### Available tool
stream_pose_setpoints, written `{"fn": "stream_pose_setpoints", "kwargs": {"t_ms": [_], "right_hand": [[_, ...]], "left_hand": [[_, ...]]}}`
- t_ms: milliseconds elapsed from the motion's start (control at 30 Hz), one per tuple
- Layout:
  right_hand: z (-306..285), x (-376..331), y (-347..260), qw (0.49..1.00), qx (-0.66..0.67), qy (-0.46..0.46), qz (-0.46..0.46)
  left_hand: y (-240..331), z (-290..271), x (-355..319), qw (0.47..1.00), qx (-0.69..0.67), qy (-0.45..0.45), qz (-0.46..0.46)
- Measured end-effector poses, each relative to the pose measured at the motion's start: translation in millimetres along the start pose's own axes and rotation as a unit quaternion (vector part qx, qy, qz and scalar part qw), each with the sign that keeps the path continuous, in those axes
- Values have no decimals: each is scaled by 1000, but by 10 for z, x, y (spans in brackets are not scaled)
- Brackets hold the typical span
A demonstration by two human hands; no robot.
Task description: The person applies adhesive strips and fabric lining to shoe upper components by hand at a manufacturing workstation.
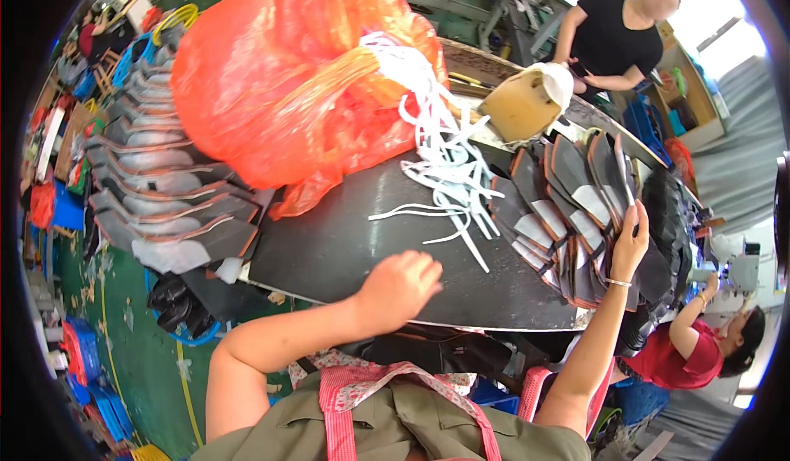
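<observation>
Black worktop spans the middle of the head view, with a red bag at 11 o'clock and white straps at 1. At 3 o'clock fans a pile; there the right hand seems to pinch one panel by its edge. A light, flat pinch should spare its neighbours. Toward 6, the left hand has curled fingers; I cannot tell whether it holds anything.

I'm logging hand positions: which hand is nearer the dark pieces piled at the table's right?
Right. The right hand touches the dark pieces, on their right side; the left hand is apart, to their left, by the near edge of the black tabletop.
</observation>
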State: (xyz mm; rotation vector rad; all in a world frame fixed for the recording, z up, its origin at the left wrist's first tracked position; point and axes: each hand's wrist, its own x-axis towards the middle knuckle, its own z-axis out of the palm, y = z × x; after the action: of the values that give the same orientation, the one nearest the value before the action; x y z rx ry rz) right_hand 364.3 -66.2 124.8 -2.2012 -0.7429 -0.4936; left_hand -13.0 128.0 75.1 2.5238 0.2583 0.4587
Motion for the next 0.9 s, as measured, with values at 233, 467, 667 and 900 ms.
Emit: {"fn": "stream_pose_setpoints", "kwargs": {"t_ms": [233, 467, 667, 900], "right_hand": [[-394, -592, -951, 975, 57, 206, -60], [268, -1896, -1491, 828, -1, -420, -372], [626, -1327, -1851, 904, 173, -242, -307], [953, -1001, -1910, 901, 204, -312, -222]], "left_hand": [[-507, 516, 489, 998, 67, 1, -8], [-703, -384, 482, 920, -327, 38, -213], [-566, -441, 311, 951, -291, 26, -99], [-298, -200, 219, 902, -394, 87, -155]]}}
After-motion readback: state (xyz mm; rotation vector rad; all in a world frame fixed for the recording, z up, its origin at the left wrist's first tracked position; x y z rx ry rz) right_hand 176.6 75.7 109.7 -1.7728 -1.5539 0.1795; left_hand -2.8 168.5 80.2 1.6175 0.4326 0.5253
